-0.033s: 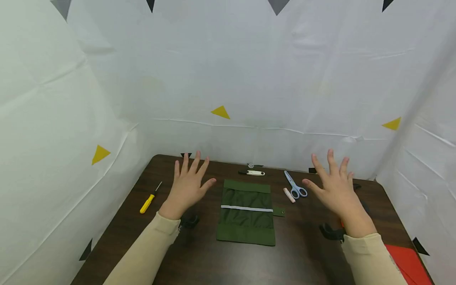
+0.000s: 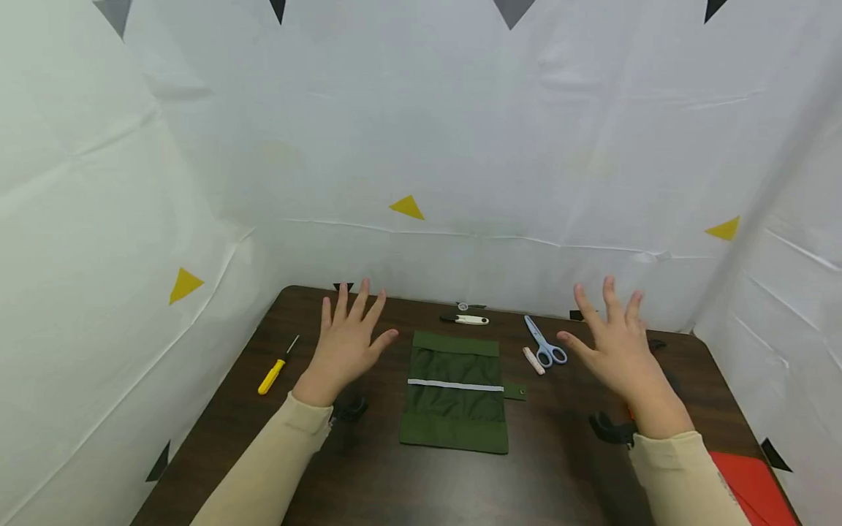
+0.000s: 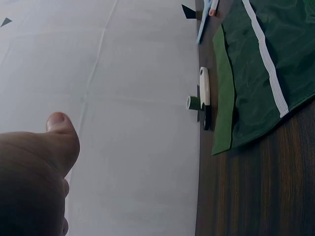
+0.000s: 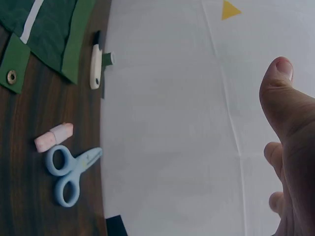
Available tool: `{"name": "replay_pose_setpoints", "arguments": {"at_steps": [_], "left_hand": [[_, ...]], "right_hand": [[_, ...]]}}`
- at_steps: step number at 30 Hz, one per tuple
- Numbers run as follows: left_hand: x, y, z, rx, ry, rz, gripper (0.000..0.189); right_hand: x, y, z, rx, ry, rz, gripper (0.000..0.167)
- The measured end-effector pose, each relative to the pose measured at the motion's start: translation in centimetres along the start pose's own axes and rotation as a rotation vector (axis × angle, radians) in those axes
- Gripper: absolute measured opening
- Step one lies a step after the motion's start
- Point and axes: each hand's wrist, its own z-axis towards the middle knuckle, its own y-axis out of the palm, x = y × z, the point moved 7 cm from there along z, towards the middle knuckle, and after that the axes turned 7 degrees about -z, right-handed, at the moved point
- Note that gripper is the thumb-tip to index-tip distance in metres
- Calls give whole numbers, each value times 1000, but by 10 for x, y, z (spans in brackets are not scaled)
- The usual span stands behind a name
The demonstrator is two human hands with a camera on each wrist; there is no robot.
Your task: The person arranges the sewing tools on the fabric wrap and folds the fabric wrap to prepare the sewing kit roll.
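Both hands are raised over the table with fingers spread, holding nothing. My left hand [image 2: 343,349] hovers between the yellow-handled screwdriver [image 2: 272,376] and a green cloth roll [image 2: 454,431]. The roll lies flat, with a white elastic strip across it and a snap tab on its right side. My right hand [image 2: 621,358] is beside the light blue scissors [image 2: 544,343]. Left of the scissors lies a small pink roll with a pale band [image 4: 54,137]. Behind the cloth roll are a white-and-black snipper-like tool [image 4: 96,66] and a small green spool [image 3: 193,103].
A red flat object [image 2: 753,482] lies at the table's right front corner. Dark and orange items are mostly hidden behind the right hand. White sheeting [image 2: 473,146] with triangle markers stands around the back and sides of the dark wood table [image 2: 368,489].
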Motion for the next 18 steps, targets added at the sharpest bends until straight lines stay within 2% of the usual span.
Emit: {"name": "replay_pose_setpoints", "arguments": {"at_steps": [10, 18], "left_hand": [[9, -2, 1, 21, 17, -21, 82], [10, -1, -3, 18, -2, -47, 84]], "right_hand": [[-3, 2, -2, 4, -2, 3, 93], [-6, 7, 0, 5, 3, 83, 93]]}}
